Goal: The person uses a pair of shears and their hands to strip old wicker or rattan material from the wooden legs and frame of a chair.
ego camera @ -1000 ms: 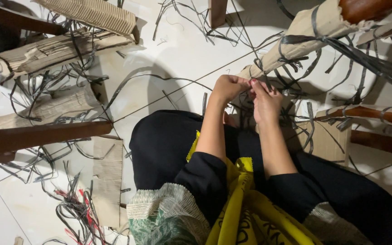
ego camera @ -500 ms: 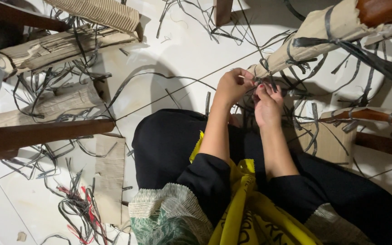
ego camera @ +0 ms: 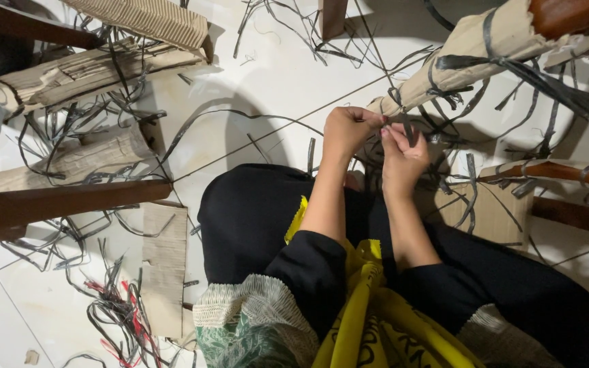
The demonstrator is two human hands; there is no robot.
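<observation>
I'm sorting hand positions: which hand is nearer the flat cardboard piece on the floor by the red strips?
Left. The left hand is up at the dark straps, on the side of the flat cardboard piece; the right hand is beside it, farther away.

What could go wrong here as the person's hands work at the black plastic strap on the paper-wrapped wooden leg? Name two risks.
The thin black plastic strap, pinched between the left hand and right hand, may have sharp edges and could perhaps cut a fingertip. The loose black strap offcuts scattered over the white tiled floor could trip or snag anyone standing up among the cardboard-wrapped wooden leg and other pieces.
</observation>
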